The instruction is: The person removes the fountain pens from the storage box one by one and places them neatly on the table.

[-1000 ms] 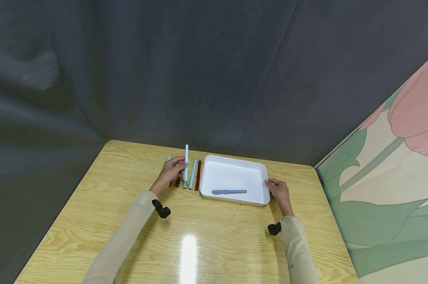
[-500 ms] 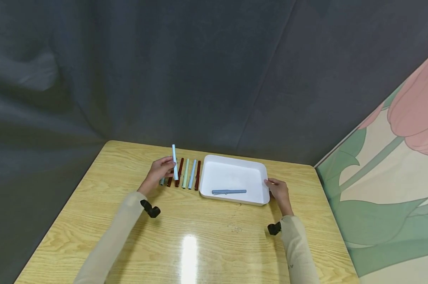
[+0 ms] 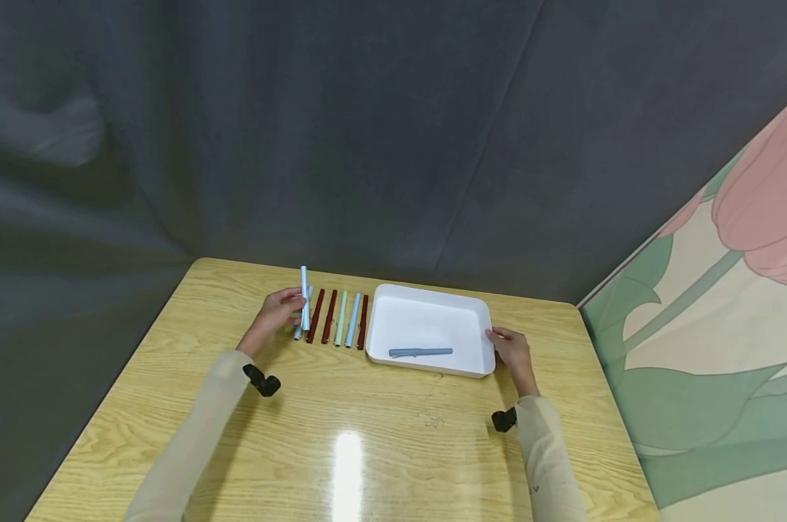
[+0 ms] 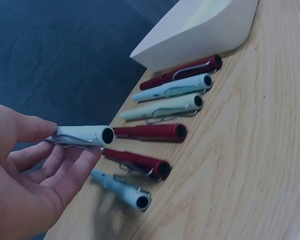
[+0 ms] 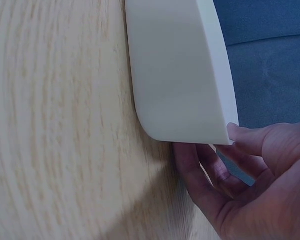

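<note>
My left hand (image 3: 272,317) pinches a pale blue pen (image 4: 87,134) between thumb and fingers, above the left end of a row of pens. From the tray outward, the left wrist view has a dark red pen (image 4: 182,71), a light blue pen (image 4: 170,88), a pale green pen (image 4: 162,107), two more dark red pens and a blue pen (image 4: 122,190) on the table. My right hand (image 3: 514,351) grips the right edge of a white tray (image 3: 426,326), thumb on the rim and fingers below. A grey-blue pen (image 3: 422,352) lies in the tray.
The wooden table (image 3: 302,435) ends just behind the tray and pens, where a dark curtain (image 3: 341,145) hangs. On the right is a wall with a flower picture (image 3: 687,341).
My left hand has moved left along the row with the pale blue pen in it, uncovering the dark red and green pens. The right hand and tray stay nearly where they were.
</note>
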Available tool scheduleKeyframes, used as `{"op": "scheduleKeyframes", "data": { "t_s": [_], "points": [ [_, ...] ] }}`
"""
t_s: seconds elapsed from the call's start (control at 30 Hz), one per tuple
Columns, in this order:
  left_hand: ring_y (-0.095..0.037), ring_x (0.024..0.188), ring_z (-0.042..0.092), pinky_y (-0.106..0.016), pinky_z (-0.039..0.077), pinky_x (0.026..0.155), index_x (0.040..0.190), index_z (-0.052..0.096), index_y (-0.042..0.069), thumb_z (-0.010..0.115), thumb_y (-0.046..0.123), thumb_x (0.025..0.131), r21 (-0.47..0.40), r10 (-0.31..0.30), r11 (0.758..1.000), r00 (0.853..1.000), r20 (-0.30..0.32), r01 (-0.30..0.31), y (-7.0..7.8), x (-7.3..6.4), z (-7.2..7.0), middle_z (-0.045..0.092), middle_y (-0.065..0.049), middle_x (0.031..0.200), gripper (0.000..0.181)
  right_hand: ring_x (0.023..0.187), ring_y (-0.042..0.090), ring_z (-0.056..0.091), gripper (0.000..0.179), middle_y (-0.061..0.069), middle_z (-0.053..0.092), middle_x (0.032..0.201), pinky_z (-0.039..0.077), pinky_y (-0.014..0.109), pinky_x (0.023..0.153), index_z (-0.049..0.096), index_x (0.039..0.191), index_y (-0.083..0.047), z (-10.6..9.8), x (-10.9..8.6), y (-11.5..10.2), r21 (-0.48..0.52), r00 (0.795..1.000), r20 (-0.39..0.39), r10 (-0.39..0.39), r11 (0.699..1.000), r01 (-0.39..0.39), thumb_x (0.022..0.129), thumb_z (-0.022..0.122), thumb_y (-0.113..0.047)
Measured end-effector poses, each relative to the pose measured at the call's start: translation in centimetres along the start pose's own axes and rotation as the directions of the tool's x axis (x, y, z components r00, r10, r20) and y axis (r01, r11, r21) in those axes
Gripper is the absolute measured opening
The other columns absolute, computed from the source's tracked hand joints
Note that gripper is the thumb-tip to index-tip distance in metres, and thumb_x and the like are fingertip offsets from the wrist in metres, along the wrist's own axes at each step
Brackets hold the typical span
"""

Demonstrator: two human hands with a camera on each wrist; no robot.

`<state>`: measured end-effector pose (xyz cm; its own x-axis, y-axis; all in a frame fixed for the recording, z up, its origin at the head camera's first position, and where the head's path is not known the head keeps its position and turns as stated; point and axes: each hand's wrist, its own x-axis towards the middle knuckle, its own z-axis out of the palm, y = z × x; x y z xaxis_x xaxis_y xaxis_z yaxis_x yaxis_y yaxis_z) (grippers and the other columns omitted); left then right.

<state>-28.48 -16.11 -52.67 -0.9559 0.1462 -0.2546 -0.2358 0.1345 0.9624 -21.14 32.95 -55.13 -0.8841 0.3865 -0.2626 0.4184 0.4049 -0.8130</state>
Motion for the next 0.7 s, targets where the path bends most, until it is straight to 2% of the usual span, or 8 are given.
{"op": "scheduleKeyframes", "data": {
  "t_s": [0.17, 0.37, 0.57, 0.7],
  "points": [
    [-0.009, 0.098, 0.064, -0.029, 0.06, 0.09, 0.156, 0.04, -0.006, 0.052, 0.011, 0.109, 0.031, 0.002, 1.0, 1.0, -0.005, -0.002, -0.3, 0.2, -1.0, 0.054, -0.027, 0.141, 0.052, 0.081, 0.009, 0.065, 0.048, 0.033, 0.06, 0.14, 0.052, 0.02, 0.064, 0.062, 0.141, 0.007, -0.1, 0.0, -0.1, 0.004, 1.0, 0.004, 0.003, 1.0, -0.003, 0.106, 0.063, -0.026],
    [-0.004, 0.086, 0.063, -0.023, 0.059, 0.077, 0.151, 0.046, -0.011, 0.054, 0.008, 0.107, 0.117, 0.044, 0.992, 0.997, -0.061, -0.037, -0.7, 0.1, -2.0, 0.06, -0.029, 0.134, 0.048, 0.077, 0.008, 0.062, 0.047, 0.032, 0.062, 0.138, 0.051, 0.021, 0.063, 0.062, 0.14, 0.006, -0.1, 0.0, -0.2, 0.003, 1.0, 0.002, 0.01, 1.0, -0.01, 0.106, 0.063, -0.025],
    [-0.014, 0.092, 0.064, -0.018, 0.053, 0.071, 0.142, 0.052, -0.016, 0.057, 0.006, 0.105, 0.182, 0.073, 0.982, 0.993, -0.095, -0.055, -1.0, -0.1, -2.1, 0.062, -0.033, 0.129, 0.043, 0.079, 0.008, 0.063, 0.047, 0.032, 0.062, 0.138, 0.05, 0.02, 0.064, 0.062, 0.14, 0.006, -0.2, 0.0, -0.2, 0.005, 1.0, -0.003, 0.016, 1.0, -0.016, 0.106, 0.064, -0.025],
    [-0.012, 0.088, 0.064, -0.017, 0.051, 0.068, 0.139, 0.055, -0.016, 0.058, 0.004, 0.104, 0.21, 0.064, 0.977, 0.989, -0.132, -0.035, -1.2, 0.0, -1.8, 0.063, -0.034, 0.129, 0.041, 0.079, 0.007, 0.062, 0.046, 0.032, 0.062, 0.138, 0.051, 0.02, 0.064, 0.062, 0.14, 0.006, -0.1, 0.0, -0.2, 0.008, 1.0, 0.005, 0.022, 1.0, -0.022, 0.106, 0.063, -0.025]
  ]
}}
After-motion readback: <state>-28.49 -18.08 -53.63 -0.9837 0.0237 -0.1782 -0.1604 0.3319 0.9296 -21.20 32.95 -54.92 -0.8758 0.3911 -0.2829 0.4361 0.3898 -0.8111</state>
